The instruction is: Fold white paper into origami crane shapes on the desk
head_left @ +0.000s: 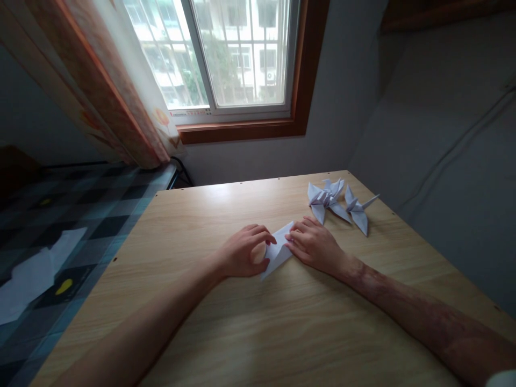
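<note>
A small piece of folded white paper (pixel 278 250) lies on the wooden table (pixel 193 322) between my hands. My left hand (pixel 245 251) grips its left side, thumb near the lower edge and fingers curled over the top. At the right side, the bent fingers of my right hand (pixel 316 242) press together on the paper. Part of the sheet is hidden under the fingers of both hands. Beyond my right hand, folded paper cranes (pixel 326 198) sit in a cluster, with another paper crane (pixel 357 208) just to their right.
Left of the table is a bed with a checked cover (pixel 24 215), on which loose white paper sheets (pixel 32 279) lie. A window (pixel 245 54) and a patterned curtain (pixel 105 75) are behind the table. Grey wall (pixel 451 150) borders its right side.
</note>
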The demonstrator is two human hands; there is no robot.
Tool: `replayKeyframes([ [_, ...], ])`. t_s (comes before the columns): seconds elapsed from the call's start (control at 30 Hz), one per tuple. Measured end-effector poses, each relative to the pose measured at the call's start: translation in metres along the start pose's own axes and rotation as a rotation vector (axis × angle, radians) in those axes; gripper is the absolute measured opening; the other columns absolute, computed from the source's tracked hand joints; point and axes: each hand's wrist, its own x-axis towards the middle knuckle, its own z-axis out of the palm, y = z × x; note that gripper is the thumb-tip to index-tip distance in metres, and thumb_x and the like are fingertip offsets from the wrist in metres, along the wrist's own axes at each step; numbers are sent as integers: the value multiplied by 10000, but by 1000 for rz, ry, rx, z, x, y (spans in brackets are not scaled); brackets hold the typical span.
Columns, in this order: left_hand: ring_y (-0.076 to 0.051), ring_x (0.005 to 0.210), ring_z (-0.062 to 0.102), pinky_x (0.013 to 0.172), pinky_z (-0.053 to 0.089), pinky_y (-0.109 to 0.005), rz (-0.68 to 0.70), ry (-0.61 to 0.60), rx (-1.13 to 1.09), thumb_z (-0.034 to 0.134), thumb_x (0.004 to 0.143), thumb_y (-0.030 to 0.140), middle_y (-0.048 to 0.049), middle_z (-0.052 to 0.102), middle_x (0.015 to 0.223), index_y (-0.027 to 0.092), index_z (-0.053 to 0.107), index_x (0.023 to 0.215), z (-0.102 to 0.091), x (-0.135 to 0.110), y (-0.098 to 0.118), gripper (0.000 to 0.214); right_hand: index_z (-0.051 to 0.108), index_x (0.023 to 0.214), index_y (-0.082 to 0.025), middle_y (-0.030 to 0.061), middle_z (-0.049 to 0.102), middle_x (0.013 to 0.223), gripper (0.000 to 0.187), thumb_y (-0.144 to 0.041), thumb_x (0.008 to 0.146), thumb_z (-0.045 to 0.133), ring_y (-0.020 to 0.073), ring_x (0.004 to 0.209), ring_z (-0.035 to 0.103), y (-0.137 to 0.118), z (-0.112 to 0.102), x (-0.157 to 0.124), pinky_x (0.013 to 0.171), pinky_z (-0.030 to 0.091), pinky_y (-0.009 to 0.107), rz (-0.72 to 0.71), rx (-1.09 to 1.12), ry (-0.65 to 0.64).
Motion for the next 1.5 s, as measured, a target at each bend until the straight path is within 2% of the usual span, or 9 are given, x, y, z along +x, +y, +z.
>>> replayKeyframes([
  [0.23, -218, 929, 717, 865, 527, -325, -65, -241, 11, 858, 861, 477, -45, 752, 1019, 249, 774, 1097, -23, 0, -2, 338, 786, 1119, -240, 71, 772, 1115, 167, -371, 1075, 692, 272, 1108, 703, 5, 0, -2, 1227, 397, 532, 14, 44, 6],
  [0.37, -223, 906, 699, 862, 513, -342, -67, -254, 140, 871, 835, 621, -33, 718, 1016, 343, 749, 1342, -18, 0, 8, 592, 783, 1190, -237, 79, 771, 1163, 294, -465, 1005, 788, 280, 1127, 728, 11, 2, -4, 1255, 374, 560, 23, 131, 11],
  [0.57, -205, 879, 679, 867, 521, -351, -26, -281, 197, 647, 1055, 477, -50, 700, 1034, 371, 705, 1433, -14, -2, 13, 397, 778, 1259, -254, 90, 764, 1229, 602, -629, 809, 919, 309, 1174, 736, 21, 7, -6, 1280, 323, 620, 26, 246, 25],
  [0.7, -282, 1077, 701, 996, 542, -430, 18, -233, 199, 785, 918, 606, -103, 695, 1313, 318, 710, 1401, -13, -2, 8, 567, 757, 1315, -252, 107, 757, 1267, 728, -693, 760, 924, 336, 1206, 725, 19, 6, -7, 1293, 308, 639, 19, 236, 17],
  [0.87, -341, 1208, 674, 1026, 565, -462, 90, -266, 167, 817, 823, 718, -143, 647, 1473, 271, 647, 1448, -19, 0, 10, 787, 754, 1298, -277, 96, 766, 1321, 439, -537, 953, 827, 310, 1247, 707, 16, 5, -6, 1300, 314, 616, -11, 185, 6],
  [1.0, -327, 1084, 714, 975, 576, -474, 28, -220, 306, 771, 871, 696, -143, 697, 1369, 244, 696, 1370, -17, 1, 13, 677, 757, 1223, -267, 80, 765, 1361, 170, -293, 1081, 667, 264, 1270, 698, 13, 8, -5, 1292, 343, 566, -40, 161, 75],
  [1.17, -256, 905, 753, 847, 560, -374, -13, -203, 383, 717, 958, 631, -101, 762, 1173, 241, 787, 1134, -12, 0, 11, 434, 765, 1148, -273, 40, 819, 1226, 256, -125, 1054, 578, 219, 1162, 745, 7, 7, -6, 1280, 382, 533, -137, 214, 57],
  [1.3, -176, 768, 731, 707, 499, -291, 20, -211, 205, 693, 999, 574, -45, 791, 1007, 259, 817, 986, -13, -1, 12, 338, 752, 1242, -265, 67, 795, 1331, 301, -128, 1013, 613, 244, 1276, 726, 5, 4, -6, 1282, 390, 555, -100, 259, 23],
  [1.5, -119, 652, 646, 620, 445, -236, -204, -246, -67, 743, 960, 472, 2, 766, 847, 238, 802, 897, -16, 4, 23, 249, 711, 1367, -271, 77, 737, 1461, 372, -159, 1020, 639, 272, 1454, 621, 6, 4, -5, 1289, 385, 565, -59, 285, -22],
])
